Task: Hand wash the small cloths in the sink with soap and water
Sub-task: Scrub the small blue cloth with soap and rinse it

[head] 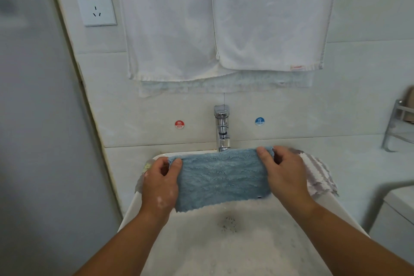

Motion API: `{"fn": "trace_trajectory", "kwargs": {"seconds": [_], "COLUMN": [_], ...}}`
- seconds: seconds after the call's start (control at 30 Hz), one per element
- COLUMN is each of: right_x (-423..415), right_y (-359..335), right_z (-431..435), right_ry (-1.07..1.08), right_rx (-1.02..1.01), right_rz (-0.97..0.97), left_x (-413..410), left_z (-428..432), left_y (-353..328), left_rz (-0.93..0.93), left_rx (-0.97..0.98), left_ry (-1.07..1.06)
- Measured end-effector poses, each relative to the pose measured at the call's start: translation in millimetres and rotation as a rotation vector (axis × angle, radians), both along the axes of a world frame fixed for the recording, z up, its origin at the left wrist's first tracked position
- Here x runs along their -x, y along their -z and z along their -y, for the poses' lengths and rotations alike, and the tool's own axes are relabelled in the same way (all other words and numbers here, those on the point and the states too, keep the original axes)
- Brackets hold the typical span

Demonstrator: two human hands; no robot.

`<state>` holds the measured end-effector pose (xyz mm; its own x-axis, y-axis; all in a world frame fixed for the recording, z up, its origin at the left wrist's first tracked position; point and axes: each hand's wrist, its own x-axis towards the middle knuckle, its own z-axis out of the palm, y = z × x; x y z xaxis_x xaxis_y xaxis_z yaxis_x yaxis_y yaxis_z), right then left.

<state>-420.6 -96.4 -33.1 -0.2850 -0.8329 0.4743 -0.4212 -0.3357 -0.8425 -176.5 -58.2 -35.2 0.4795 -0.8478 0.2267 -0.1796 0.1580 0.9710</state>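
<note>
A small blue cloth (221, 178) hangs stretched flat above the white sink (130, 210). My left hand (160, 188) pinches its upper left corner and my right hand (285, 175) pinches its upper right corner. Its lower edge hangs just over the soapy, foamy water (235, 248) that fills the basin. A grey-and-white striped cloth (320, 177) lies over the sink's right rim, partly hidden behind my right hand. A yellowish item (147, 166) shows at the sink's back left corner, mostly hidden by my left hand. Soap foam clings to my left hand.
A chrome tap (222, 127) stands behind the cloth, between a red HOT sticker (179, 124) and a blue COLD sticker (259, 121). White towels (219, 20) hang on the wall above. A wall socket (95, 5) is upper left. A metal rack (398, 125) stands at the right.
</note>
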Motion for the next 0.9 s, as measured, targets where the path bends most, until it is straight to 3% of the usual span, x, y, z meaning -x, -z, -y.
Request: {"fn": "trace_trajectory", "kwargs": {"seconds": [0.17, 0.33, 0.43, 0.9], "right_x": [-19, -45, -53, -44], "right_y": [3, 10, 13, 10], "right_z": [-6, -18, -27, -31], "right_ry": [-0.047, -0.243, -0.328, -0.358], "right_rx": [-0.087, -0.135, -0.122, -0.084], "right_rz": [0.087, -0.04, -0.117, -0.044], "left_x": [22, 49, 58, 41], "left_z": [-5, -15, -21, -27], "left_y": [4, 14, 14, 13], "left_rz": [-0.041, 0.025, 0.156, 0.403], "left_rx": [-0.024, 0.028, 0.06, 0.132], "left_ry": [0.019, 0.12, 0.156, 0.323]}}
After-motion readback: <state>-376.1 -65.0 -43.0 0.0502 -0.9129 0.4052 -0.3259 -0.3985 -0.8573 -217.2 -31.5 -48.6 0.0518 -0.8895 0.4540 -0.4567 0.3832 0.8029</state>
